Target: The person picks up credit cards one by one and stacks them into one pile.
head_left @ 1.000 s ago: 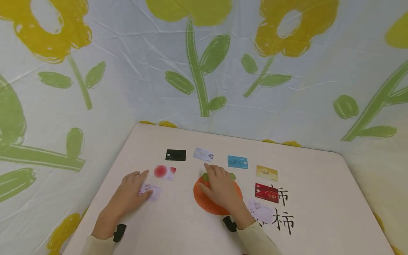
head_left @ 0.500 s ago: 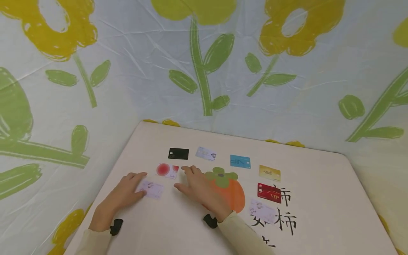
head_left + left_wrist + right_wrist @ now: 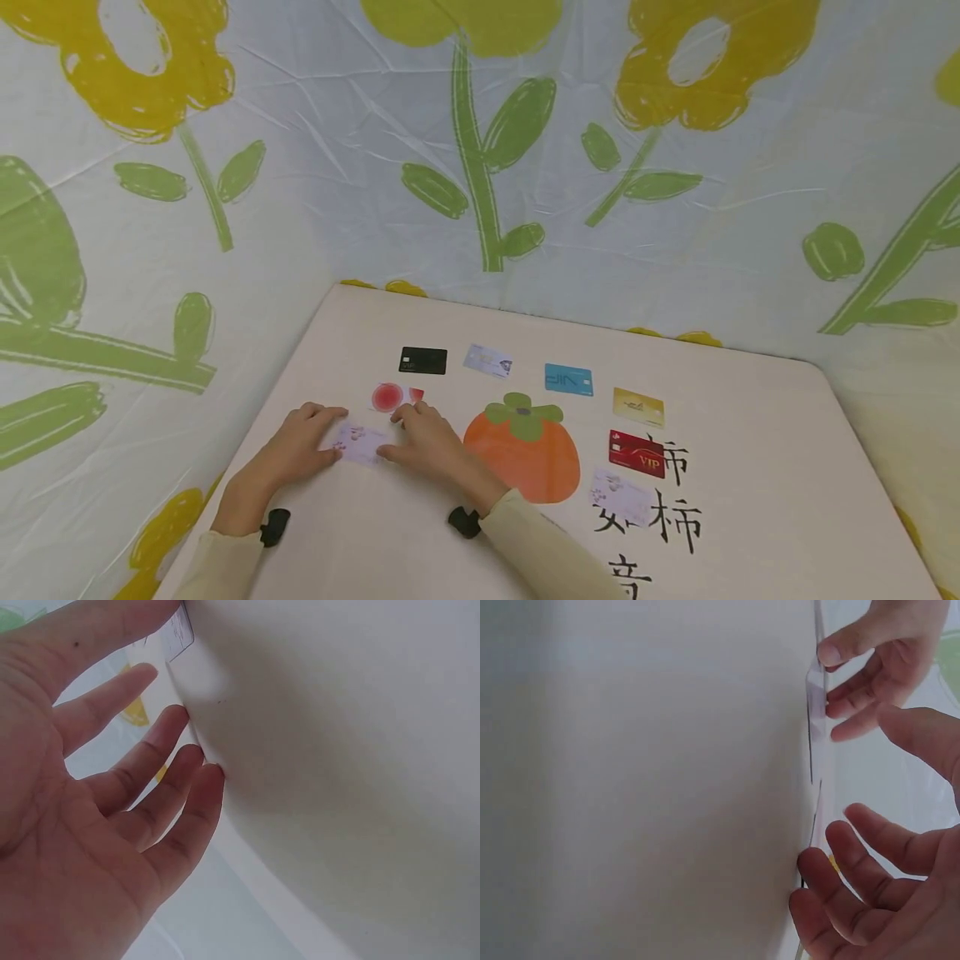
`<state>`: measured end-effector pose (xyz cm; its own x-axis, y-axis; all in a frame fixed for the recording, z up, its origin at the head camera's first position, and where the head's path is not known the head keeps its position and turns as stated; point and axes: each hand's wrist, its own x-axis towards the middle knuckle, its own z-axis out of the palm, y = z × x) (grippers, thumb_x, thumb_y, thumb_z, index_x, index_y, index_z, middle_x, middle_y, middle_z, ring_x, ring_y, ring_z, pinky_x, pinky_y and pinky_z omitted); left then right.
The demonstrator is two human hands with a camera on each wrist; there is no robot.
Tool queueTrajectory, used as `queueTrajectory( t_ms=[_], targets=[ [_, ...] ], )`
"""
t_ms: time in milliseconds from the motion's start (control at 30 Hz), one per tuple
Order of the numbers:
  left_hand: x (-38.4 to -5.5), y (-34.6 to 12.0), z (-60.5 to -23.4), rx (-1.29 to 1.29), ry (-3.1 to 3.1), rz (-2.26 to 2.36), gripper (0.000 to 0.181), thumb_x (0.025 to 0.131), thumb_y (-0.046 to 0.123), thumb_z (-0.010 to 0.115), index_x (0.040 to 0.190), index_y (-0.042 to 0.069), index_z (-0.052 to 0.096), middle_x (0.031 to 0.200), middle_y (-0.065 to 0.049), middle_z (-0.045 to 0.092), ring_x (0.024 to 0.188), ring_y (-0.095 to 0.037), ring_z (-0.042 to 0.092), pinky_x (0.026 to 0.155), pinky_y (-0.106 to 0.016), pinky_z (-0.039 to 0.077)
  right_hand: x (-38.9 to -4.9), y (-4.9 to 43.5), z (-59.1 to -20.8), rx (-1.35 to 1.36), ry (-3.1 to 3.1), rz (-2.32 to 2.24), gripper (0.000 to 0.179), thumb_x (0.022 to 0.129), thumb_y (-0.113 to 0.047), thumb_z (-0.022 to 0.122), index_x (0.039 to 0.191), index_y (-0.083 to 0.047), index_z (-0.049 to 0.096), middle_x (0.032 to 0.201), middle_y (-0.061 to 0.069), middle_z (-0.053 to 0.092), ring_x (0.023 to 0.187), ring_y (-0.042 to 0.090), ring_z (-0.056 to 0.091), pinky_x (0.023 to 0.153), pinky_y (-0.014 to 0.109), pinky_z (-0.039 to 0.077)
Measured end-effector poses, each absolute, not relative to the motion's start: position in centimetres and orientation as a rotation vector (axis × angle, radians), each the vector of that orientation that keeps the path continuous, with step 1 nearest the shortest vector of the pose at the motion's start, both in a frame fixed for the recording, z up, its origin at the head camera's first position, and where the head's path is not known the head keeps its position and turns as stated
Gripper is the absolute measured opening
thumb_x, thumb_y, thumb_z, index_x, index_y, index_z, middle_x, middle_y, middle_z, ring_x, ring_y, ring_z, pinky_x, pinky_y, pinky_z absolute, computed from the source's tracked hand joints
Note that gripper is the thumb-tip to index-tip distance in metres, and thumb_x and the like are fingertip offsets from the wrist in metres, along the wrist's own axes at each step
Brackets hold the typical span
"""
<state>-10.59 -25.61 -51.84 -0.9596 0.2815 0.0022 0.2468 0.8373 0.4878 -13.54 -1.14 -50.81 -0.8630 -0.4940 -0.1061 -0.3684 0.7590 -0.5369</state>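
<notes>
A pale lilac card [image 3: 360,442] with a floral print lies flat at the left of the table. Beside its left edge is my left hand [image 3: 296,454], fingers spread and loosely bent; the thumb reaches the card's edge in the left wrist view. My right hand [image 3: 431,446] is over the card's right end, its thumb close to that edge. Its other fingers extend by the white card with red circles [image 3: 387,397], partly covering it. In the right wrist view that hand's fingers are apart, with nothing pinched between them.
Along an arc lie a black card [image 3: 423,361], a silvery card [image 3: 488,361], a blue card [image 3: 568,380], a gold card [image 3: 638,407], a red VIP card [image 3: 636,453] and another lilac card [image 3: 621,497]. An orange persimmon print [image 3: 525,467] marks the tabletop. Floral cloth walls [image 3: 360,208] border it.
My right hand has moved left from over the persimmon print to the lilac card's right end. My left hand stays beside that card, and the view has shifted slightly.
</notes>
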Motion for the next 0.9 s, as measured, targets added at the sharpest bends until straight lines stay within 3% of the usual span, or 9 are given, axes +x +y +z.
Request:
queueTrajectory(
  t_ms=[400,900],
  targets=[
    [-10.8,-25.9,-52.3,0.45,2.967,0.808,0.043,0.076,0.005,0.084,0.115,0.009,0.067,0.115,-0.02,0.056,0.104,-0.043,0.052,0.086,-0.057,0.045,-12.8,-2.9,-51.9,-0.763,2.859,-0.253,0.051,0.08,-0.058,0.076,0.106,-0.017,0.058,0.094,0.0,0.047,0.091,0.019,0.042,0.08,0.034,0.039],
    [-10.6,-25.7,-51.9,0.413,2.937,0.797,0.05,0.077,0.007,0.083,0.124,0.006,0.065,0.118,-0.022,0.054,0.107,-0.044,0.051,0.088,-0.059,0.044,-12.6,-3.3,-51.2,-0.699,2.845,-0.262,0.053,0.079,-0.055,0.079,0.105,-0.015,0.056,0.095,0.001,0.046,0.093,0.02,0.041,0.08,0.035,0.038]
  ],
)
